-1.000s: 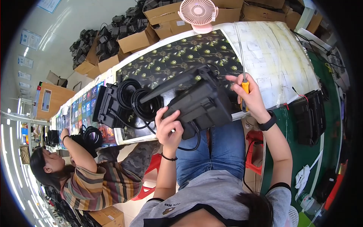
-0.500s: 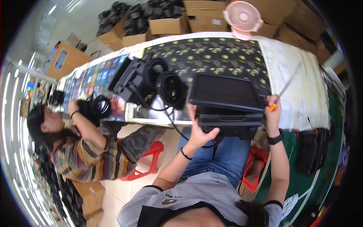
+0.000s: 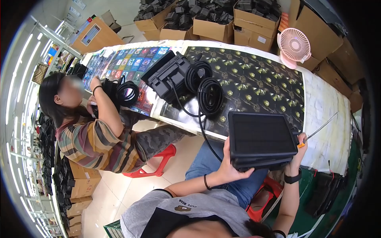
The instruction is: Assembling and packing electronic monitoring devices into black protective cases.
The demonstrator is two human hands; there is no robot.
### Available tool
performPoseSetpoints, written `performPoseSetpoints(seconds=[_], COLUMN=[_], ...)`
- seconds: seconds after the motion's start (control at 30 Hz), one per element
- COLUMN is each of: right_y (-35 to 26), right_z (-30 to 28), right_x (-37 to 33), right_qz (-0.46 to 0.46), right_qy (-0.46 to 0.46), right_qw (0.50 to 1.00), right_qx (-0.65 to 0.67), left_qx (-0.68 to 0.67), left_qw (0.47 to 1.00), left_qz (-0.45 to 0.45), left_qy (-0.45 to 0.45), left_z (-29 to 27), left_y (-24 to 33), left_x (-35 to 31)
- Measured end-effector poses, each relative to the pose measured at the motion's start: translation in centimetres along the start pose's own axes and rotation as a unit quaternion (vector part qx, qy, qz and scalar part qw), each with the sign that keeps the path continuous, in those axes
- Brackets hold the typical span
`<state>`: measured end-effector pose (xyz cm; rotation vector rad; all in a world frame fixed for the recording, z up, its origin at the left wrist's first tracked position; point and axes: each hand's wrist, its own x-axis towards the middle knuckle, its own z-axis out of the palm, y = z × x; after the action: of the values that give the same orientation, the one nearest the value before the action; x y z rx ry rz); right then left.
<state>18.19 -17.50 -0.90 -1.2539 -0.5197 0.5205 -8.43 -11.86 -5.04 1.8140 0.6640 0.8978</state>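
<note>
My left hand grips the near left corner of a black plastic box, fingers along its side and thumb at the front edge. A dark flat panel in a black frame covers the box's top and faces up. At the right side, my right hand is closed round the orange handle of a screwdriver, its long metal shaft pointing away to the right. That hand also steadies the box. The box is above my lap at the table's edge; its underside is hidden.
Another black box with coiled black cables rests left on the table. A pink fan stands at the far right. On the left, a co-worker in a striped shirt handles black equipment. Cartons of black parts line the back.
The view has swung left, so the table and co-worker appear farther right. The box has tipped: its panel now faces me more fully, and less of its front shows. Both hands keep their hold.
</note>
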Motion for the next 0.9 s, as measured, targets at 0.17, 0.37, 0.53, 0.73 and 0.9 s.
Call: performPoseSetpoints(seconds=[0.17,0.37,0.53,0.73,0.9], right_y=[-1.2,0.3,0.5,0.4,0.9], right_z=[1.3,-0.4,-2.4,-4.1,-4.6], right_x=[-0.5,0.9,1.4,1.9,1.7], right_qz=[0.076,-0.026,0.051,0.126,0.122], right_qy=[-0.044,-0.082,-0.047,0.021,-0.02], right_qw=[0.985,0.996,0.997,0.954,0.959], right_qx=[0.145,-0.014,0.041,0.273,0.255], left_qx=[0.026,0.043,-0.117,-0.085,-0.232], left_qw=[0.997,0.996,0.976,0.924,0.879], left_qz=[0.066,0.077,-0.041,-0.039,-0.06], left_qy=[0.019,0.024,0.178,0.371,0.413], left_z=[-1.4,-3.5,-5.8,-9.8,-12.5], left_y=[2.3,2.3,3.0,0.7,1.2], left_x=[0.9,3.0,3.7,6.4,8.4])
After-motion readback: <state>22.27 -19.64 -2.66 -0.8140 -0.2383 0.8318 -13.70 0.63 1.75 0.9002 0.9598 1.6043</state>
